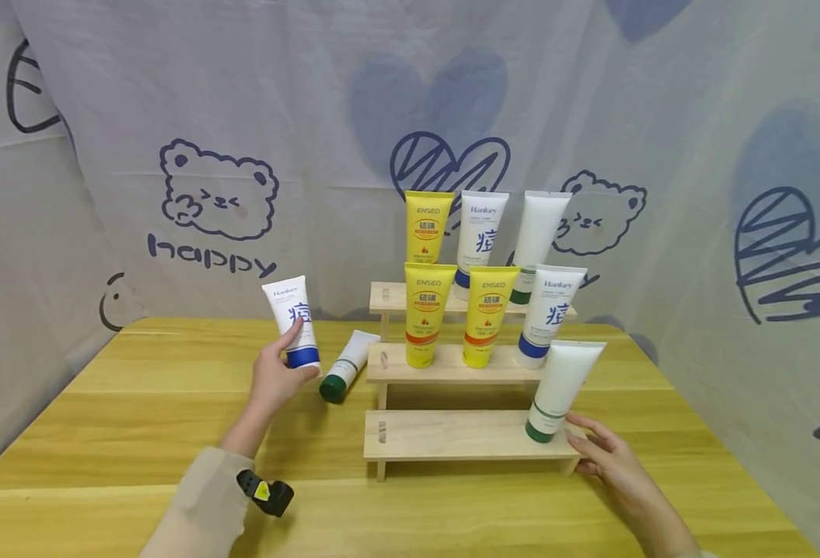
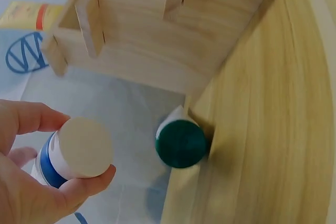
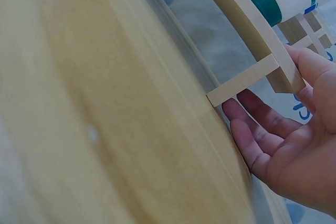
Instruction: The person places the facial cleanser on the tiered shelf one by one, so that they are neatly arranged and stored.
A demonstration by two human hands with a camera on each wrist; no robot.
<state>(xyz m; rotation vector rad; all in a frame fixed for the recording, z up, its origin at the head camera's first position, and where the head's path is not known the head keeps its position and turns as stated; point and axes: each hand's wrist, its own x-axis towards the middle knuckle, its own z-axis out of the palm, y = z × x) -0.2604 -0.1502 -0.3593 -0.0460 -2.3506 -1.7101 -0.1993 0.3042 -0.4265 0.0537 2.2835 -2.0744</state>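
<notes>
My left hand (image 1: 279, 380) pinches a white squeeze tube with a blue band (image 1: 294, 322) between thumb and fingers, above the table. In the left wrist view its pale cap end (image 2: 86, 148) faces the camera. A white tube with a green cap (image 1: 349, 364) lies on the table just right of that hand. My right hand (image 1: 612, 461) grips the right end of the lowest step of a wooden tiered stand (image 1: 452, 434), thumb at the board and fingers curled by the leg (image 3: 244, 80). Beside it, another green-capped white tube (image 1: 565, 387) stands on that step.
On the middle step stand two yellow tubes (image 1: 427, 310) and a white-and-blue tube (image 1: 552, 310). The top step holds a yellow tube (image 1: 427, 225), a white-and-blue one (image 1: 480, 232) and a green-capped one (image 1: 541, 232). A printed curtain (image 1: 333, 155) hangs behind the wooden table (image 1: 138, 403).
</notes>
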